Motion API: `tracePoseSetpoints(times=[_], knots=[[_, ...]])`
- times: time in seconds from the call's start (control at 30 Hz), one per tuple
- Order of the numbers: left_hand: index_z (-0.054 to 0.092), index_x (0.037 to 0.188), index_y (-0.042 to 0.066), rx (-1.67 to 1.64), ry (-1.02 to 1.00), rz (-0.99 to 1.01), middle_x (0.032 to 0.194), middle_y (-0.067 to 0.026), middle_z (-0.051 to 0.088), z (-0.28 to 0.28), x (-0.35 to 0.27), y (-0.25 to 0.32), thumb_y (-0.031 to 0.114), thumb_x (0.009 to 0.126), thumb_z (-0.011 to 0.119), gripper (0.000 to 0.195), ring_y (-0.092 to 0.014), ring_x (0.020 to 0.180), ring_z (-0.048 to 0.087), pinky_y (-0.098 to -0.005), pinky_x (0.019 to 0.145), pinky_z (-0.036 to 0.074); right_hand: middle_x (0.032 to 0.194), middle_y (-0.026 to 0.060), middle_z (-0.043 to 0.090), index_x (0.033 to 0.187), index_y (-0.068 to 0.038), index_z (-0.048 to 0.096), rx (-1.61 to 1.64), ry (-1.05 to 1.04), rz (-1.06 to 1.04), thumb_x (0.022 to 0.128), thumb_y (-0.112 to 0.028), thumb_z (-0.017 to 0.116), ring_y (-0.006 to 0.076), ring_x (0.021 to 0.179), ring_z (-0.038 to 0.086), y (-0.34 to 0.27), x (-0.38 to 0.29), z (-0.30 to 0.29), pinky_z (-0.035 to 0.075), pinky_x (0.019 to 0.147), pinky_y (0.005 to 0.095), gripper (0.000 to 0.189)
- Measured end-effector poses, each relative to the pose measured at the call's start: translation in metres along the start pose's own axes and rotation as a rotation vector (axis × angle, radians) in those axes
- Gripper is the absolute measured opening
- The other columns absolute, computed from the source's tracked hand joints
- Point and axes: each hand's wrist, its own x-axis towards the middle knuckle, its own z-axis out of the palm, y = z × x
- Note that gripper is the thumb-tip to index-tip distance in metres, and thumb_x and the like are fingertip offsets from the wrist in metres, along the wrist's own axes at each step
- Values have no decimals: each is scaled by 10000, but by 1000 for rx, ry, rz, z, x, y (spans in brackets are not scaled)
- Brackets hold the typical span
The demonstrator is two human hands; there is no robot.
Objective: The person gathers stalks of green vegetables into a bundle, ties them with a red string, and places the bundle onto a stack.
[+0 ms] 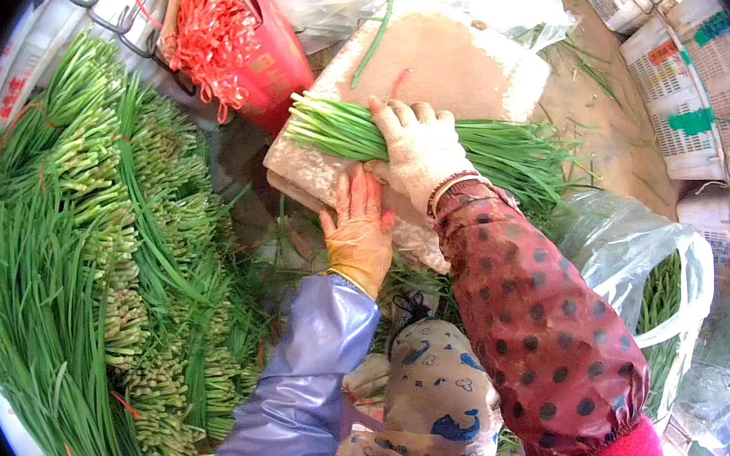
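Observation:
A bunch of green garlic chives (340,125) lies across a worn, pale flat board (473,47), its cut white ends toward the left. My right hand (419,144), in a white knit glove, is closed over the middle of the bunch. Below the cut ends, my left hand (360,232) rests with fingers spread on the board's near edge, holding nothing. It wears a thin orange-yellow glove that leaves the fingertips looking bare. A loose green leaf (373,41) and a short red tie strip (400,83) lie on the board beyond the bunch.
Tied chive bundles (52,264) are heaped at left. A red bag (273,69) beside the board holds red tie strips (215,39). Clear plastic bags (644,243) lie at right, before stacked white plastic crates (675,105). Loose leaves litter the floor (620,151).

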Motion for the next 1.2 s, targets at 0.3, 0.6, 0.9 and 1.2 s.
tracePoseSetpoints(times=[0.3, 0.6, 0.9, 1.2], knots=[[387, 1443, 10, -278, -109, 291, 1467, -239, 393, 25, 30, -10, 305, 936, 583, 619, -393, 1355, 384, -450, 1130, 325, 1312, 151, 536, 1231, -102, 588, 65, 187, 245, 776, -201, 664, 318, 1222, 519, -53, -30, -48, 389, 979, 571, 472], [501, 1376, -5, 55, -469, 291, 1426, -268, 459, -3, 81, -62, 395, 921, 583, 611, -407, 1331, 429, -432, 1105, 353, 1229, 138, 582, 1149, -85, 603, 615, 224, 288, 726, -113, 701, 329, 1092, 573, -123, -370, -168, 461, 932, 429, 435], [507, 1376, 52, -183, -266, 778, 1306, -189, 587, -121, -41, 105, 219, 877, 672, 552, -375, 1204, 544, -427, 1023, 440, 1067, 149, 677, 1150, -48, 644, 755, 677, 1555, 839, -22, 633, 271, 1015, 654, -39, -548, -196, 519, 850, 332, 312], [390, 1457, 67, -45, -538, 1506, 1434, -164, 481, -152, -234, 350, 301, 749, 779, 840, -324, 1352, 431, -447, 1096, 362, 1291, 238, 565, 1377, -27, 449, 59, 325, 1719, 745, -102, 700, 378, 1244, 511, 33, -684, -210, 417, 1038, 397, 684]])
